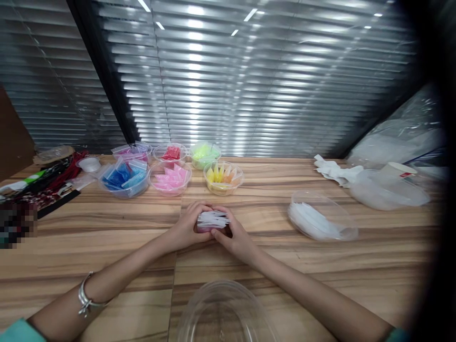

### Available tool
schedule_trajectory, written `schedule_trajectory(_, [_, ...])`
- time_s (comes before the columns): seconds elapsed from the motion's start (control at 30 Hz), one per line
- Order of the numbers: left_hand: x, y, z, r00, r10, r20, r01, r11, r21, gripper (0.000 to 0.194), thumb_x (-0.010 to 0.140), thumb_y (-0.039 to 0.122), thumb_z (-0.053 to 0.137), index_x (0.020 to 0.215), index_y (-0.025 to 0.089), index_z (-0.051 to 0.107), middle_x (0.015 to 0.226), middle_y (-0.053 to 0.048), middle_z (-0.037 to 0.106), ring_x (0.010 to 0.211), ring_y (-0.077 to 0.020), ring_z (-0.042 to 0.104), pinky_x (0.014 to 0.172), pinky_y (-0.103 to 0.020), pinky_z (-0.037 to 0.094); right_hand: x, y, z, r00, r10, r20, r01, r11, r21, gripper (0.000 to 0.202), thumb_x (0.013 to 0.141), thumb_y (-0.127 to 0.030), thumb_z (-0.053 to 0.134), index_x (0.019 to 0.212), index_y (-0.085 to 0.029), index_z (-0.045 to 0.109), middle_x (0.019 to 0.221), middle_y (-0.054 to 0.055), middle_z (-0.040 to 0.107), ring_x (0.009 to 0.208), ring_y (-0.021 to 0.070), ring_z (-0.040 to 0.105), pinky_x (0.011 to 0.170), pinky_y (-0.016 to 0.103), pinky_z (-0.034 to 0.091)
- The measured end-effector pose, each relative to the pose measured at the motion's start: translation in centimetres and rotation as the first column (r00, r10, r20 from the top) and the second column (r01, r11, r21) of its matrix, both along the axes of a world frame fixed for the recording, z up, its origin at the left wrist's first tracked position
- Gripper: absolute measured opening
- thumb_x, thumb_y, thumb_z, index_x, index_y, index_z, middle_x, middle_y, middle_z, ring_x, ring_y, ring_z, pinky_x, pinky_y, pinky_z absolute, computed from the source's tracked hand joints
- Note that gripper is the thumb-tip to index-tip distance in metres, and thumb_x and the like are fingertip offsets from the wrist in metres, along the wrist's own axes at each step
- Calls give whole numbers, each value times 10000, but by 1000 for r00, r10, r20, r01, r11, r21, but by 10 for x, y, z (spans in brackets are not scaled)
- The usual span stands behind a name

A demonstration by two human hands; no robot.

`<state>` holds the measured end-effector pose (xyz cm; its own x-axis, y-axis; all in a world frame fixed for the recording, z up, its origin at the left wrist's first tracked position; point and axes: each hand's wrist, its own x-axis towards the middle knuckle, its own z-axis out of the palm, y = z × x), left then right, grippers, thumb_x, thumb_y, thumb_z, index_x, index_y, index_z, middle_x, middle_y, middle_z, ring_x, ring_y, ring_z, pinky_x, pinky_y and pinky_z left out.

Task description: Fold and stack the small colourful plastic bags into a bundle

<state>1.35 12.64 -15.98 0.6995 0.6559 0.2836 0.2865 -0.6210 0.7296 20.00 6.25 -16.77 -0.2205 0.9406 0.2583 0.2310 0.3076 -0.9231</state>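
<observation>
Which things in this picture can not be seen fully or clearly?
Head view:
Clear plastic container: cut by bottom edge.
Thin white stacked packets: sides behind left hand and right hand.
Dark red tangled cords: partly pixelated at left.
Red mark on white paper cup: too small to read.

Light glints through slatted blinds (221,85) behind the wood-grained table (270,294).

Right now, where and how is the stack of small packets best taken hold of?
Probably by its left and right ends, one hand from each side, as the left hand and right hand are placed: the stack is wider than tall, and its many thin, uneven layers could slip.
</observation>
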Motion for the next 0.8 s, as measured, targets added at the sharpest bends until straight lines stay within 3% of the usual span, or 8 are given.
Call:
schedule_trajectory(0.17, [-1, 5, -8, 999, -6, -48, 6, 1000, -17, 751, 656, 335, 784, 1324, 262, 449, 1360, -108, 452, 1253, -308, 427, 1076, -475, 315, 0, -1, -2, 1000, -4, 18, 4, 1000, -20, 712, 829, -266, 641, 1399, -204, 218, 1399, 141, 400, 1281, 221, 442, 1082, 411, 383])
schedule_trajectory(0.3, [-1, 4, -6, 1000, -10, -19, 9, 998, -58, 684, 690, 280, 759, 1302, 252, 454, 1316, -87, 498, 1220, -264, 474, 1046, -403, 368, -2, -1, -3, 1000, 4, 15, -3, 1000, -29, 802, 791, -227, 671, 1418, -211, 171, 1378, 143, 422, 1260, 226, 471, 1058, 412, 409])
schedule_trajectory(0.37, [-1, 3, -3, 1000, 15, 3, -14, 995, -97, 641, 722, 311, 744, 1278, 235, 434, 1245, -84, 552, 1135, -238, 541, 968, -359, 433, -4, -1, -3, 999, -8, -37, 6, 999, -53, 764, 803, -212, 652, 1409, -224, 187, 1349, 127, 465, 1217, 210, 517, 1028, 390, 441])
schedule_trajectory(0.5, [-2, 0, 1, 998, 67, 10, -65, 983, -171, 659, 729, 412, 738, 1249, 214, 386, 1139, -81, 610, 994, -225, 604, 831, -323, 489, -5, 1, -1, 996, -65, -61, 62, 997, -50, 567, 805, -201, 659, 1301, -226, 387, 1286, 86, 548, 1191, 204, 542, 1037, 379, 430])
schedule_trajectory(0.7, [-3, -3, 8, 999, 24, -28, -30, 972, -231, 575, 731, 420, 728, 1201, 198, 480, 1146, -76, 612, 1017, -242, 601, 860, -347, 498, -2, 1, -2, 992, -127, -22, 127, 992, -16, 495, 790, -227, 695, 1238, -203, 488, 1235, 93, 588, 1167, 246, 549, 1033, 426, 413])
schedule_trajectory(0.8, [-6, 0, 11, 1000, -11, -20, 6, 974, -227, 609, 763, 406, 703, 1285, 210, 459, 1318, -94, 515, 1201, -259, 510, 1007, -378, 435, 0, 1, -1, 988, -152, -21, 152, 988, 9, 476, 809, -266, 685, 1235, -203, 483, 1229, 95, 587, 1158, 244, 551, 1020, 416, 421])
